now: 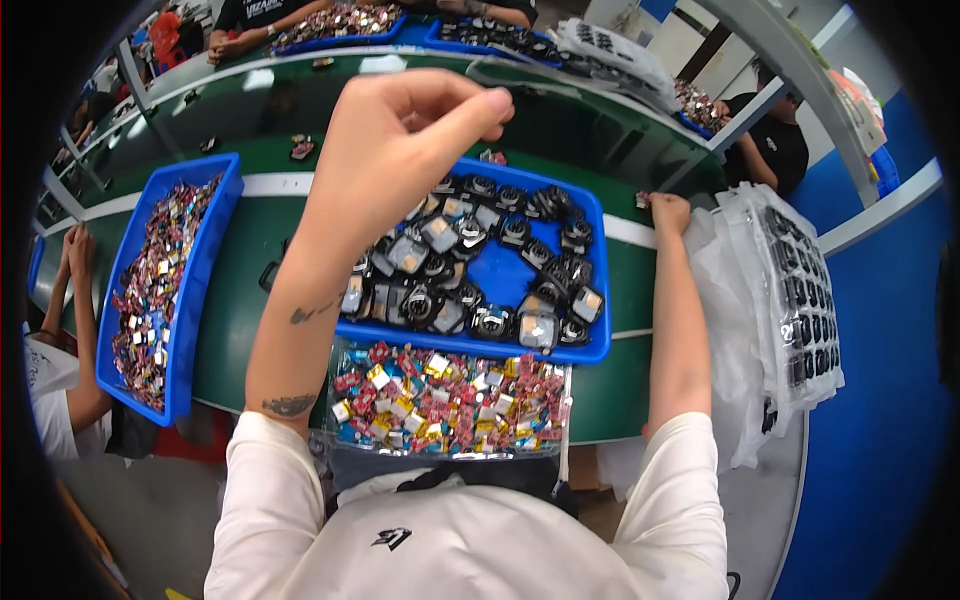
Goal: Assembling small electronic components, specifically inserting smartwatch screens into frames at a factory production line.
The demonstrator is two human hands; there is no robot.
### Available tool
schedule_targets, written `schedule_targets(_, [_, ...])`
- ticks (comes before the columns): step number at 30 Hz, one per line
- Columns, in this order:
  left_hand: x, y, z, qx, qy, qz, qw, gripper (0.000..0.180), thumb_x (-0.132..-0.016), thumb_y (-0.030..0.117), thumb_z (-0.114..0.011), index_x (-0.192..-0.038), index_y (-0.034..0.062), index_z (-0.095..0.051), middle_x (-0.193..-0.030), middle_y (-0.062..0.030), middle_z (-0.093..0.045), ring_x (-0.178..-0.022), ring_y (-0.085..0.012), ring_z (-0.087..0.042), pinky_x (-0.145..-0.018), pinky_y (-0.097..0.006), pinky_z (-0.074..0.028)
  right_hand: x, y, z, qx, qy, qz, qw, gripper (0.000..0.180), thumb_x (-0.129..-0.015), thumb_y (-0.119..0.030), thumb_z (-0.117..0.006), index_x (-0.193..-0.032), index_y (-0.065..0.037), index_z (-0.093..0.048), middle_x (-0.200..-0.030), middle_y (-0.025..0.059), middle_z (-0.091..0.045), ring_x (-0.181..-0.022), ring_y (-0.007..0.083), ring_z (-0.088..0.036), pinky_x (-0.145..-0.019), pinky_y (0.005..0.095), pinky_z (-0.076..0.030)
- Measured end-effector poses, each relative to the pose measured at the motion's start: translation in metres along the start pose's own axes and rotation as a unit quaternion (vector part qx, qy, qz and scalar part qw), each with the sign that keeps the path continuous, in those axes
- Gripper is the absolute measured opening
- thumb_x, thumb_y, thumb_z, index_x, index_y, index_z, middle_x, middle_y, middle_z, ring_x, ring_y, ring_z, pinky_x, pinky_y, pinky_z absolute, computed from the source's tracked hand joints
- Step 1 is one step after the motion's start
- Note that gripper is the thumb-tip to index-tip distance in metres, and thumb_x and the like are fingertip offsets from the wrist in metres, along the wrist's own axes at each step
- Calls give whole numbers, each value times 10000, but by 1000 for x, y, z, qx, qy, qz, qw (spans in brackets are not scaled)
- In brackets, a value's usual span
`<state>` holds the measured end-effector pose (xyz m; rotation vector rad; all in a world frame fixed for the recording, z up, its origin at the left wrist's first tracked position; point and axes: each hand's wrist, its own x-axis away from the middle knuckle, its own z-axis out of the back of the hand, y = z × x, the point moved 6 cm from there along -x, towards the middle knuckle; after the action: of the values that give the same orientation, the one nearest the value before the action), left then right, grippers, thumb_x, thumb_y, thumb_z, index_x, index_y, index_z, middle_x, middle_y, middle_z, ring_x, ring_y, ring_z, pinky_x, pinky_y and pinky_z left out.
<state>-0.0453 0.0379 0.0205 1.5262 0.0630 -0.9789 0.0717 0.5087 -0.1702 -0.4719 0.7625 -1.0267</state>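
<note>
My left hand (405, 130) is raised over the far part of a blue tray, thumb and fingers pinched together. Whatever they hold, if anything, is hidden. Out to the right, my right hand (670, 212) is closed at the edge of the green conveyor belt, with a small electronic part (642, 200) at its fingertips. Between my arms sits the blue tray (500, 280), holding many black camera-like units (492, 320), some with clear cases. Nearer to me, a clear plastic tray (455, 455) is filled with small red circuit boards (465, 425) with silver and yellow pieces.
On the left stands another blue bin (175, 395) of small boards, beside a co-worker's hands (78, 250). Loose parts (302, 147) lie on the green belt (260, 115). Stacked plastic trays of black parts (795, 290) stand at right, under a grey metal frame (885, 210). Other people sit across.
</note>
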Motion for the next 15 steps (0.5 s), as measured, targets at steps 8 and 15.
schedule_targets(8, [-2, 7, 0, -46, -16, -22, 999, 187, -849, 159, -649, -916, -9, -694, -828, -81, -683, -805, -113, -635, -778, -223, -470, 46, -80, 27, -80, -61, 120, 988, 241, -771, -254, -648, -817, -23, -700, -782, 119, -688, -726, 195, -659, -709, 310, -497])
schedule_targets(15, [7, 26, -10, 13, -35, 32, 999, 170, -834, 122, -644, -804, -42, -675, -674, -45, -645, -611, -58, -570, -561, -193, -449, 253, -214, 74, -222, -465, 376, 770, 227, -785, -30, -600, -1005, -3, -648, -1019, 92, -636, -927, 174, -594, -846, 316, -465])
